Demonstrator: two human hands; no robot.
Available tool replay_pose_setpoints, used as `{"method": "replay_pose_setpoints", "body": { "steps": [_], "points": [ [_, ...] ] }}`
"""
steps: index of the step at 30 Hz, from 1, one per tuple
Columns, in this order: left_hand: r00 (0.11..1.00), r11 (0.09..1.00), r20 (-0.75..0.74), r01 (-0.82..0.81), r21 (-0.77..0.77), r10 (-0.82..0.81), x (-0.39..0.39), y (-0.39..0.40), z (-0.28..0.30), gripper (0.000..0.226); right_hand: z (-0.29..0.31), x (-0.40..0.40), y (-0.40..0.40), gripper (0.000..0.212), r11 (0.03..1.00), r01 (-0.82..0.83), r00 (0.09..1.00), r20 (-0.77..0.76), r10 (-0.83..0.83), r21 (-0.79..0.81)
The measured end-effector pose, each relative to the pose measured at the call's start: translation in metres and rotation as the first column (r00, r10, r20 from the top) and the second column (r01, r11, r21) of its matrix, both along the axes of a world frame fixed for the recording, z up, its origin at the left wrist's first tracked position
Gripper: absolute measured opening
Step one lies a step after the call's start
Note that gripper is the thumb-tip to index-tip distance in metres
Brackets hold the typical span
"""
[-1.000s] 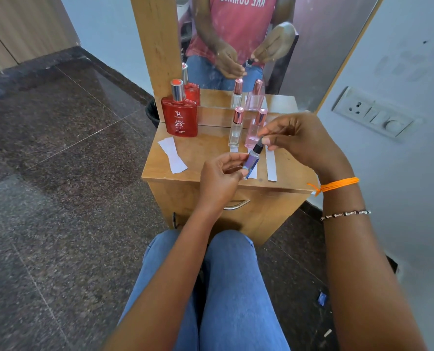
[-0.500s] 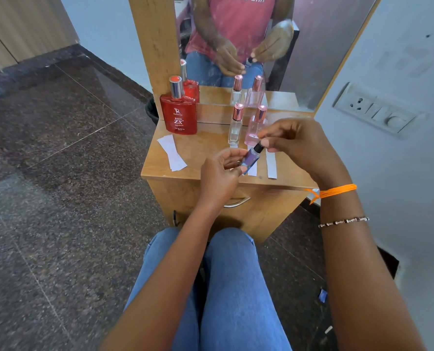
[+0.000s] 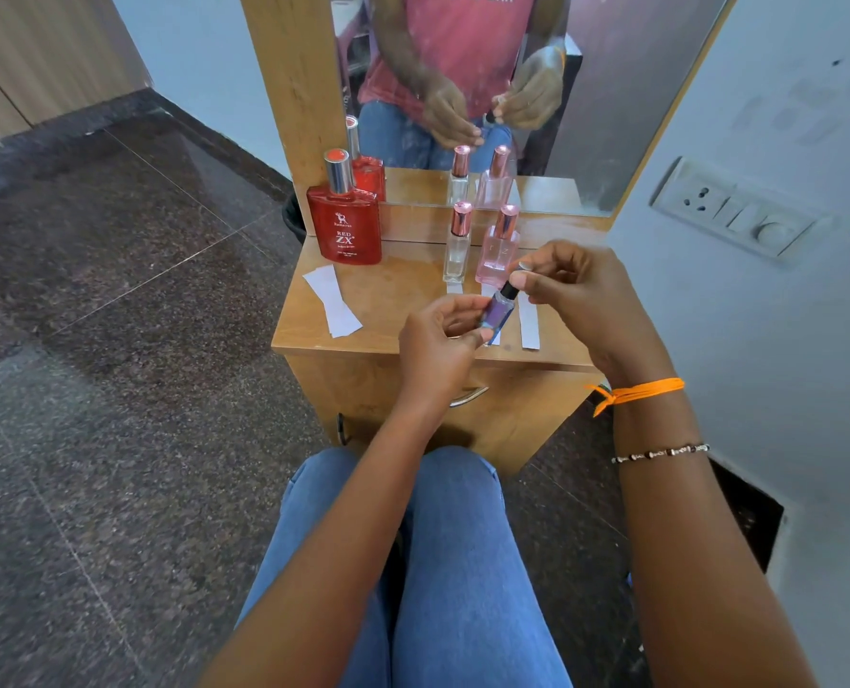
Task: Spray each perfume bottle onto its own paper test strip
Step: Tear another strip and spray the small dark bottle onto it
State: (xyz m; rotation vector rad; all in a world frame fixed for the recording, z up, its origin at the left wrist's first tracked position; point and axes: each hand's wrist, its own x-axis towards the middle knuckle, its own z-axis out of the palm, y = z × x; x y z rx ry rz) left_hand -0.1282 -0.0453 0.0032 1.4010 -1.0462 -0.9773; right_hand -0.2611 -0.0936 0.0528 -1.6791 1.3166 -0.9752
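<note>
1. The counter (image 3: 398,310) looks like light wood-grain laminate, smooth with a mild sheen.
2. The red bottle (image 3: 346,230) is glossy, glass-like, with a shiny silver metallic cap.
3. The clear bottle (image 3: 456,255) and the pink bottle (image 3: 496,258) look like transparent glass with glossy rose-metallic caps.
4. The small purple bottle (image 3: 497,312) is shiny, its top black.
5. The test strips (image 3: 333,300) are matt white paper.
6. The floor (image 3: 115,389) is polished speckled dark stone.
7. The jeans (image 3: 442,563) are matt blue denim.
</note>
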Motion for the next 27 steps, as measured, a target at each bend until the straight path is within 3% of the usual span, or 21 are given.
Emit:
{"method": "replay_pose_setpoints", "body": {
  "steps": [7,14,20,27],
  "points": [
    [0.998,0.998,0.037,-0.046,-0.049,0.047,-0.013,-0.003,-0.003,0.033,-0.009,0.001,0.001,0.009,0.99,0.137,0.991,0.014,-0.137,-0.038],
    [0.999,0.998,0.034,0.035,-0.047,-0.033,-0.023,-0.013,-0.002,0.034,-0.016,-0.016,0.0,0.011,0.993,0.102,0.977,0.184,-0.11,0.053],
    [0.928,0.996,0.363,0.094,-0.013,-0.083,-0.024,-0.013,-0.012,0.028,-0.024,-0.025,-0.027,0.01,0.939,0.33,0.942,0.096,-0.322,-0.095],
    [0.855,0.986,0.512,0.147,-0.079,-0.086,-0.02,-0.016,-0.019,0.019,-0.035,-0.011,-0.061,0.013,0.917,0.369,0.928,0.003,-0.373,-0.154]
  ]
}}
